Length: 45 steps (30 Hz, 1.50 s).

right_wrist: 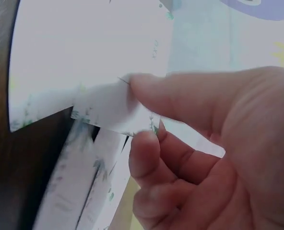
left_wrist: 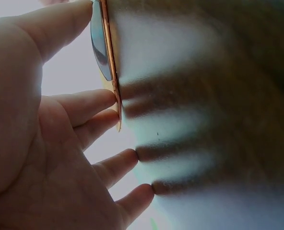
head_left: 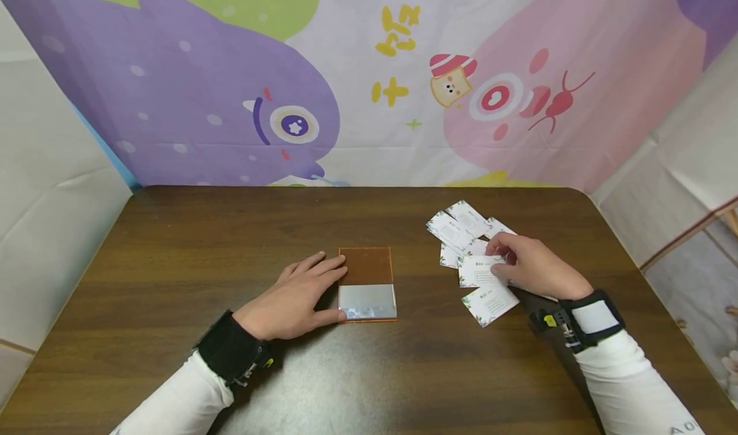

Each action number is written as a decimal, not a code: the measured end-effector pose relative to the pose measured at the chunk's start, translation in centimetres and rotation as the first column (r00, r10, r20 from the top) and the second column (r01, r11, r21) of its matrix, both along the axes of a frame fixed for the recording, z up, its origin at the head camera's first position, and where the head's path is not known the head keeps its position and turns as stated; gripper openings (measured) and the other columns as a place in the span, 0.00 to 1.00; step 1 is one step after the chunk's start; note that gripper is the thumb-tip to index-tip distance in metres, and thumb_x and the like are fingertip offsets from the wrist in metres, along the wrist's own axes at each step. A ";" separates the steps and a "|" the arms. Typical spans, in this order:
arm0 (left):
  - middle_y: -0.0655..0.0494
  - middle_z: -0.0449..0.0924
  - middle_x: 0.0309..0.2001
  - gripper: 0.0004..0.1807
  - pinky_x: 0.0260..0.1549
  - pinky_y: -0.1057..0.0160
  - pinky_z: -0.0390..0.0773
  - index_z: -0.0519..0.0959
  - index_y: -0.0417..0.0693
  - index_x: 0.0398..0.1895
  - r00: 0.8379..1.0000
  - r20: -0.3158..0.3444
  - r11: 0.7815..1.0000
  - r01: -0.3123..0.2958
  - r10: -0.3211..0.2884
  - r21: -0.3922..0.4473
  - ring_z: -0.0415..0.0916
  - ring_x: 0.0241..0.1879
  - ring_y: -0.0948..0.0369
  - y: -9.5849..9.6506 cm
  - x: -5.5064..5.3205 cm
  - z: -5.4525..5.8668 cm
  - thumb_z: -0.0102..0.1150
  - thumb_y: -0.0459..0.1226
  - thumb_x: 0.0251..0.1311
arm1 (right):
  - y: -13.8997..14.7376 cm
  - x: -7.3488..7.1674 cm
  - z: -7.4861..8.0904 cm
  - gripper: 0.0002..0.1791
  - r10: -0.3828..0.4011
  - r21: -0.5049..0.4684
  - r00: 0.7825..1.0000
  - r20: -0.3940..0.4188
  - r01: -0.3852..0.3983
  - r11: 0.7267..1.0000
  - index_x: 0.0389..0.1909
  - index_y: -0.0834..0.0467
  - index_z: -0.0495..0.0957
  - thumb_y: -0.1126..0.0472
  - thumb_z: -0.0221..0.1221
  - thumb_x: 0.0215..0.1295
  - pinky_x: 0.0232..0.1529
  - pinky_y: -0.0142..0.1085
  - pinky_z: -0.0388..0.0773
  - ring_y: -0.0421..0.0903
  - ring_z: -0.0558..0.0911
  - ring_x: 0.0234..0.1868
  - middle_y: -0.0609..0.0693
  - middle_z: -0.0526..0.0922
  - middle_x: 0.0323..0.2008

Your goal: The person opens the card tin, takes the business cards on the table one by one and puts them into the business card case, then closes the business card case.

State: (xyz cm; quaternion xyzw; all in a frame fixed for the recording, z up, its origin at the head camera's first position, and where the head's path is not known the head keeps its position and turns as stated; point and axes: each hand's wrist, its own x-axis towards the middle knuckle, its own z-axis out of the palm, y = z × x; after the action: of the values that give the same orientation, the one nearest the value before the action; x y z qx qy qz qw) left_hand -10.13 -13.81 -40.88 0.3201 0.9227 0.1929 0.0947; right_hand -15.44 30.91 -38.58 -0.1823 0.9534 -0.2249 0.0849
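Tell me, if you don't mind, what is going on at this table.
A person has both hands at work on the dark wooden table. The left hand rests beside a flat brown-and-silver case, fingers extended and touching its left edge. The right hand is over the printed white cards, its thumb on one of them; whether it has a firm grip is hard to tell. The cards lie loosely spread and overlapping, to the right of the case.
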 end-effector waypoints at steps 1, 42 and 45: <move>0.47 0.59 0.82 0.44 0.72 0.29 0.57 0.67 0.43 0.81 1.000 0.001 1.000 0.000 0.000 -0.001 0.48 0.82 0.39 0.0 0.0 0.0 0.65 0.58 0.72 | 0.0 0.0 0.1 0.10 0.002 -0.001 1.000 -0.009 -0.002 1.000 0.45 0.57 0.81 0.69 0.69 0.66 0.38 0.41 0.74 0.47 0.77 0.36 0.47 0.80 0.33; 0.47 0.58 0.82 0.44 0.72 0.30 0.56 0.66 0.43 0.81 1.000 0.004 1.000 -0.001 0.001 -0.006 0.48 0.82 0.39 -0.1 -0.1 0.0 0.65 0.58 0.71 | -6.9 -1.2 2.2 0.06 0.111 -0.259 0.994 0.019 -0.102 0.960 0.47 0.55 0.83 0.68 0.66 0.73 0.37 0.36 0.79 0.57 0.84 0.33 0.49 0.83 0.31; 0.47 0.58 0.82 0.44 0.72 0.30 0.56 0.66 0.43 0.81 1.000 0.009 1.000 -0.003 0.003 -0.006 0.48 0.82 0.40 -0.1 0.0 0.0 0.65 0.58 0.71 | -7.8 -1.2 2.1 0.06 0.125 -0.283 0.992 0.028 -0.112 0.953 0.48 0.56 0.84 0.68 0.65 0.74 0.36 0.36 0.79 0.57 0.84 0.33 0.49 0.83 0.32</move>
State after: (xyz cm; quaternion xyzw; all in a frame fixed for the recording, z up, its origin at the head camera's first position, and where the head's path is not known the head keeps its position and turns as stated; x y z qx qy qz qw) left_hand -10.16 -13.87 -40.87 0.3176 0.9233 0.1916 0.0994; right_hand -16.67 23.13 -36.48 -0.2443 0.8970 -0.3564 0.0931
